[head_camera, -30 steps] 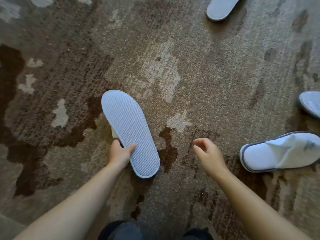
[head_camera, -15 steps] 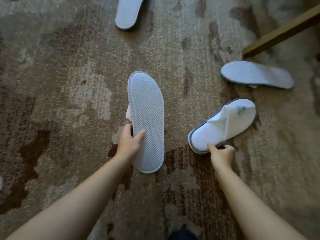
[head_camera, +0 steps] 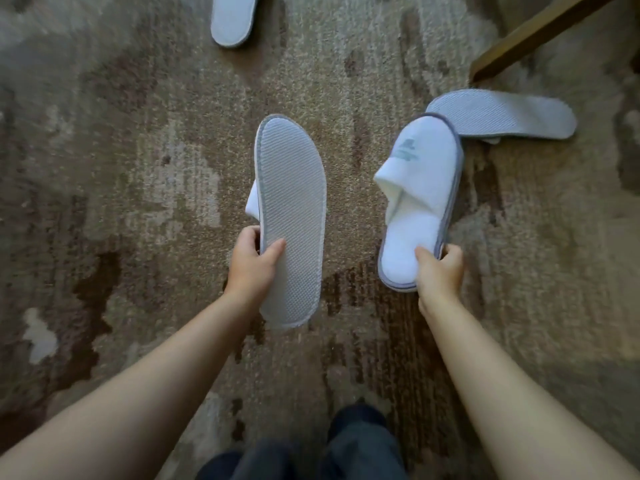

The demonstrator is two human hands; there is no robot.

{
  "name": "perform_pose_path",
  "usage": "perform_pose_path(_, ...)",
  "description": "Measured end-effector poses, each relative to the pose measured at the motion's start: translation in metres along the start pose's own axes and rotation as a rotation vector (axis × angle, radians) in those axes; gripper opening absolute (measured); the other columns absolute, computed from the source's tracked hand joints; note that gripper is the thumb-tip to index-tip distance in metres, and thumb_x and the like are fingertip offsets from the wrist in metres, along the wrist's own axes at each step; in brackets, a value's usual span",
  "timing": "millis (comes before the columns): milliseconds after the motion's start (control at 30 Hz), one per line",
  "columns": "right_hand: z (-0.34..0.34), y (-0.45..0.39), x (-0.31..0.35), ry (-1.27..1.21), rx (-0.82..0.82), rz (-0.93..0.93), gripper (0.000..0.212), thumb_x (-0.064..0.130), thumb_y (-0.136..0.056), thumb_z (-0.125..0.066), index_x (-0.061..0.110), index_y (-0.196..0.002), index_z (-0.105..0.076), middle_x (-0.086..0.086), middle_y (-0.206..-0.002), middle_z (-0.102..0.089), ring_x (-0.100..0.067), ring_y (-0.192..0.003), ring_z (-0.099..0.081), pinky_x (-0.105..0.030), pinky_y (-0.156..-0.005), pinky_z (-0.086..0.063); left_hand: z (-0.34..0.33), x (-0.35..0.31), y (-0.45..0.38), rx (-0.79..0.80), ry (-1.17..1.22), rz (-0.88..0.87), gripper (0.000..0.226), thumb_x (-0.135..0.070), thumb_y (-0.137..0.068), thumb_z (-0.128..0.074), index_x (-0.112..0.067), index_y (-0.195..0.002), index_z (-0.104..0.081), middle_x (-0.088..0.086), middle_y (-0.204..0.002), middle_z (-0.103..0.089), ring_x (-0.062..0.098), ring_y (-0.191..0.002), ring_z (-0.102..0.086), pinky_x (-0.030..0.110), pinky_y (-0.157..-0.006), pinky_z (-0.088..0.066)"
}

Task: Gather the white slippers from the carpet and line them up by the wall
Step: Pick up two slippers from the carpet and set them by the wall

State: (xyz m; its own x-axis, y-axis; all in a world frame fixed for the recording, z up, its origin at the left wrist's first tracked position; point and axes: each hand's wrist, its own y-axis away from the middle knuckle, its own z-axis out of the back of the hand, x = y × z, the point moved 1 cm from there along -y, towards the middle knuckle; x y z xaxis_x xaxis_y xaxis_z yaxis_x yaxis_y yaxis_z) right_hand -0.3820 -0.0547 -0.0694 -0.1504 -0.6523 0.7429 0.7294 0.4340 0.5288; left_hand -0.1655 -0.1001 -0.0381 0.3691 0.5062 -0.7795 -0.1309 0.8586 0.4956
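1. The patterned carpet (head_camera: 104,174) is filling the whole view, and no wall is showing anywhere, so the line-up spot is lying outside the frame; I judge the carrying leg of the task is only beginning.

2. What has changed: half a second ago the right hand (head_camera: 439,271) was only touching the heel of the upright slipper (head_camera: 420,202) as it lay on the carpet. Now that slipper is being held at its heel, thumb on the insole and fingers under the grey-edged rim, toe pointing away. It looks lifted, though I cannot tell for sure whether the toe is clear of the floor.

3. The left hand (head_camera: 251,265) is keeping its closed grip on the sole-up slipper (head_camera: 291,216), thumb across the textured sole, fingers behind its edge, held above the carpet.

4. That is making two slippers gathered, one per hand, and both hands full.

5. Two more are lying loose, both sole up: the right-hand loose slipper (head_camera: 502,114) just beyond the held one's toe, and the far slipper (head_camera: 233,20) at the top edge, well apart.

6. A slanting wooden leg (head_camera: 540,32) is standing near the right-hand loose slipper and may be crowding a reach there.

7. With no free hand, I judge stacking or a second trip is being called for.
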Motion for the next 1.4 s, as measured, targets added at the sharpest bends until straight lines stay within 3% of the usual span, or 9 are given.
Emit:
perform_pose_path(167,0.069,0.095,0.104,-0.042,0.075,0.09,0.023,0.008,-0.082,-0.054,0.008,-0.104,-0.047,-0.003,-0.09,-0.054,-0.015,-0.079,-0.052,-0.023,-0.064,-0.043,0.048,-0.105,0.084,-0.002,-0.003,-0.003,0.01,-0.016,-0.084,-0.055,-0.016,-0.09,-0.047,-0.01,-0.081,-0.054,0.008,-0.076,-0.053,0.026,-0.062,-0.042)
perform_pose_path(333,0.163,0.196,0.237,-0.093,0.058,0.152,0.015,0.009,-0.08,-0.057,0.013,-0.091,-0.047,0.003,-0.077,-0.053,-0.006,-0.065,-0.05,-0.009,-0.049,-0.043,0.104,-0.252,0.175,0.018,0.029,-0.04,0.011,-0.016,-0.083,-0.056,-0.015,-0.09,-0.048,-0.008,-0.081,-0.055,0.008,-0.076,-0.055,0.024,-0.061,-0.044)
perform_pose_path(433,0.215,0.244,0.301,-0.141,0.045,0.14,0.013,0.013,-0.08,-0.059,0.014,-0.088,-0.048,0.004,-0.077,-0.054,-0.006,-0.066,-0.052,-0.014,-0.05,-0.046,0.126,-0.332,0.219,0.07,0.015,-0.098,0.011,-0.014,-0.081,-0.058,-0.019,-0.081,-0.049,-0.006,-0.078,-0.055,0.009,-0.072,-0.053,0.026,-0.06,-0.043)
perform_pose_path(700,0.294,0.323,0.401,-0.333,-0.136,0.198,0.011,0.017,-0.08,-0.059,0.022,-0.08,-0.05,0.007,-0.077,-0.055,-0.007,-0.069,-0.054,-0.006,-0.044,-0.045,0.148,-0.464,0.276,0.256,-0.041,-0.299,0.018,-0.021,-0.08,-0.06,-0.032,-0.073,-0.046,-0.007,-0.08,-0.058,0.008,-0.073,-0.056,0.024,-0.057,-0.044)
perform_pose_path(867,0.328,0.379,0.409,-0.451,-0.358,0.212,0.011,0.015,-0.08,-0.059,0.02,-0.085,-0.05,0.002,-0.084,-0.057,-0.01,-0.075,-0.055,-0.018,-0.055,-0.046,0.148,-0.503,0.302,0.441,-0.1,-0.445,0.021,-0.021,-0.08,-0.059,-0.032,-0.07,-0.044,-0.009,-0.076,-0.055,0.007,-0.07,-0.053,0.022,-0.054,-0.038)
perform_pose_path(967,0.356,0.425,0.395,-0.536,-0.553,0.194,0.013,0.014,-0.08,-0.059,0.022,-0.082,-0.049,0.007,-0.081,-0.055,-0.007,-0.073,-0.054,-0.008,-0.048,-0.045,0.142,-0.516,0.331,0.609,-0.164,-0.527,0.021,-0.021,-0.08,-0.06,-0.032,-0.071,-0.044,-0.009,-0.076,-0.055,0.007,-0.069,-0.053,0.022,-0.053,-0.037)
perform_pose_path(1067,0.39,0.484,0.37,-0.613,-0.759,0.147,0.018,0.014,-0.08,-0.059,0.027,-0.075,-0.049,0.007,-0.079,-0.055,-0.008,-0.071,-0.053,-0.009,-0.047,-0.044,0.128,-0.52,0.38,0.766,-0.236,-0.63,0.023,-0.022,-0.079,-0.06,-0.032,-0.069,-0.042,-0.01,-0.074,-0.053,0.004,-0.067,-0.051,0.021,-0.051,-0.035)
perform_pose_path(1267,0.446,0.626,0.292,-0.737,-1.214,-0.039,0.017,0.016,-0.079,-0.06,0.026,-0.076,-0.047,0.009,-0.079,-0.054,-0.008,-0.071,-0.052,-0.021,-0.051,-0.042,0.111,-0.485,0.515,1.152,-0.384,-0.776,0.018,-0.024,-0.079,-0.06,-0.019,-0.089,-0.046,-0.01,-0.077,-0.052,0.007,-0.07,-0.05,0.022,-0.054,-0.036)
perform_pose_path(1400,0.466,0.728,0.232,-0.818,-1.458,-0.164,0.015,0.019,-0.081,-0.059,0.017,-0.09,-0.047,0.01,-0.08,-0.051,-0.008,-0.072,-0.05,-0.021,-0.054,-0.042,0.123,-0.443,0.619,1.351,-0.44,-0.92,0.018,-0.022,-0.08,-0.059,-0.018,-0.088,-0.044,-0.001,-0.088,-0.053,0.014,-0.073,-0.05,0.028,-0.062,-0.039)
